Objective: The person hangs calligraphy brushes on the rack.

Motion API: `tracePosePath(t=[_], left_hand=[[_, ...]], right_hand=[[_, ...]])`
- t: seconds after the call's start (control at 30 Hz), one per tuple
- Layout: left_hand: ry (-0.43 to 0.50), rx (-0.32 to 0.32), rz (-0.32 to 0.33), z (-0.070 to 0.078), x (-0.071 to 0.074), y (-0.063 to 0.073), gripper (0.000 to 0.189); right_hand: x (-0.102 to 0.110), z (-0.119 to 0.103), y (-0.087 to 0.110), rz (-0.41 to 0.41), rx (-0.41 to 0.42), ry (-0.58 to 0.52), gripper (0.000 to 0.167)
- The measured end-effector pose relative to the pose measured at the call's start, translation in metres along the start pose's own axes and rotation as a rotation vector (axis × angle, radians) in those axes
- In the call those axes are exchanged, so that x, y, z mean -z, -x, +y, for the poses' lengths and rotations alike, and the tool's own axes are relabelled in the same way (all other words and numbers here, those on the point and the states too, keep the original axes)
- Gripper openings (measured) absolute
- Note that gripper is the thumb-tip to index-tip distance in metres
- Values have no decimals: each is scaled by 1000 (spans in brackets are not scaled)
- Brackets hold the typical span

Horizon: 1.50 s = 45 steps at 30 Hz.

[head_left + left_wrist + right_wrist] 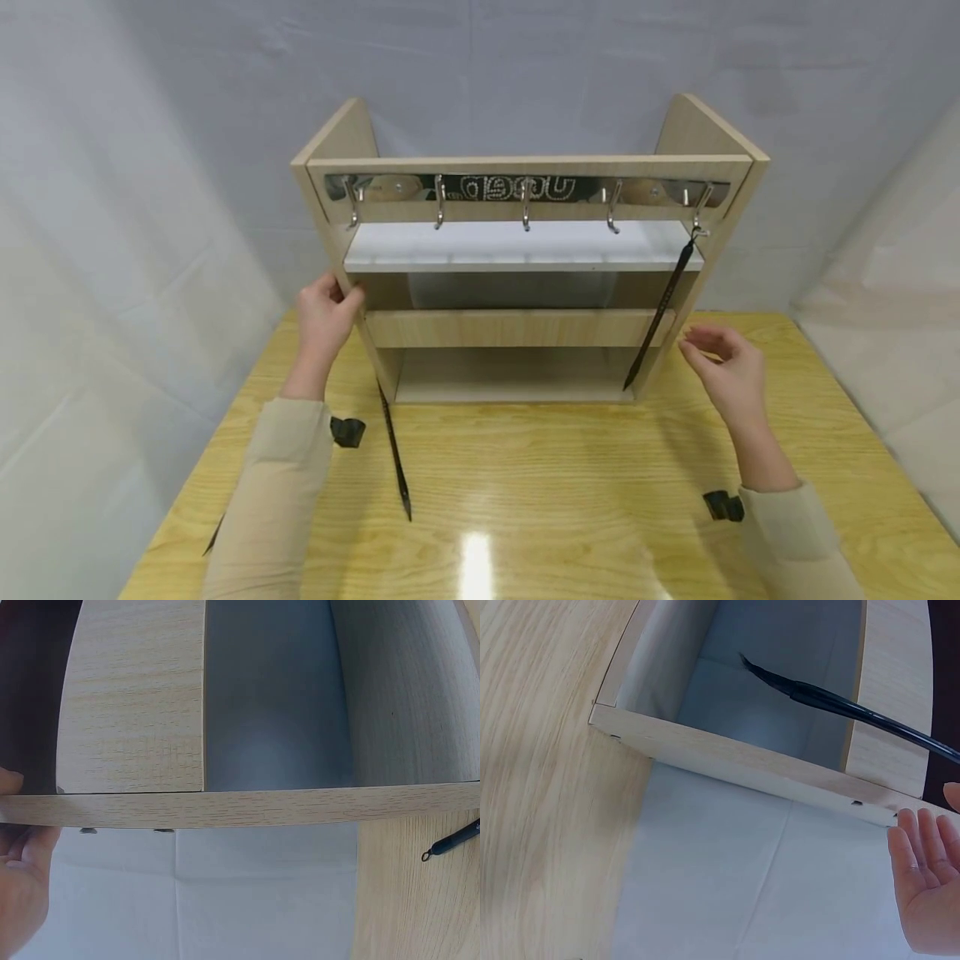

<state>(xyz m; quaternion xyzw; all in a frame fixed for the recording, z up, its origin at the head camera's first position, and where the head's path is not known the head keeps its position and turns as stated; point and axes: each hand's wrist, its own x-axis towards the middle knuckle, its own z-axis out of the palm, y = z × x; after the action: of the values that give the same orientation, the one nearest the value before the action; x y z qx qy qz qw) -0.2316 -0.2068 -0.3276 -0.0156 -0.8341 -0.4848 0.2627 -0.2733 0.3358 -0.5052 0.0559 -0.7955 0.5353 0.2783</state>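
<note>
A small wooden shelf [517, 329] stands on the table, with a metal hook rack [487, 190] along its upper front. My left hand [324, 321] grips the shelf's left side panel [247, 810], thumb on the inner face and fingers outside. From the rightmost hook hangs a dark calligraphy brush [663, 304], tip down; its bristles [769, 675] show in the right wrist view. Beside the right side panel, my right hand [727, 371] is held with loosely bent fingers and nothing in them. The other hooks carry nothing.
A second brush [394, 454] lies on the table [525, 467] by the shelf's front left corner, its loop end [426, 856] behind the panel. The tip of another brush [213, 537] pokes out from under my left sleeve. Pale cloth [525, 75] hangs behind.
</note>
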Motion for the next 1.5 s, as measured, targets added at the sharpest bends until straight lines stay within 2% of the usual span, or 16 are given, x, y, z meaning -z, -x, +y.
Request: tracePosePath(t=[0.03,0.1,0.17,0.27,0.37,0.47,0.6,0.83,0.97,1.0,1.07,1.17,1.33,1.37,1.43,1.5], left_hand=[[3,1,-1,0,0,0,16],[9,-4,0,-1,0,0,16],[14,-11,3,-1,-1,0,16],[9,-29,10,0,-1,-1,15],[10,-33,13,1,-1,-1,15],[18,-20,9,2,-1,-1,15],[14,-3,8,2,-1,-1,17],[9,-38,15,1,-1,-1,16],[5,-35,11,0,-1,-1,17],[3,-31,9,0,-1,-1,17],[2,-21,7,0,-1,-1,17],[7,-11,5,0,-1,-2,17],[21,-4,2,1,-1,-2,17],[19,-3,1,1,0,-2,17],[16,0,1,1,0,-1,17],[9,1,2,0,0,-1,16]], right_hand=[[1,10,0,8,16,24,34],[2,-16,5,-7,-7,-64,30],[2,-54,11,-6,-20,-89,26],[1,-125,21,-11,-44,-78,22],[0,-166,27,0,-68,81,23],[1,-182,29,3,-118,112,22],[4,-179,30,-3,-140,135,23],[10,-173,34,0,-134,176,24],[13,-169,36,7,-128,147,23],[14,-160,35,13,-115,80,21],[16,-148,35,12,-101,42,21],[22,-110,31,13,-83,-30,21],[32,-41,26,30,-117,62,26],[33,-40,25,20,-126,75,27],[35,-42,27,13,-132,24,24],[35,-54,30,31,-146,2,23]])
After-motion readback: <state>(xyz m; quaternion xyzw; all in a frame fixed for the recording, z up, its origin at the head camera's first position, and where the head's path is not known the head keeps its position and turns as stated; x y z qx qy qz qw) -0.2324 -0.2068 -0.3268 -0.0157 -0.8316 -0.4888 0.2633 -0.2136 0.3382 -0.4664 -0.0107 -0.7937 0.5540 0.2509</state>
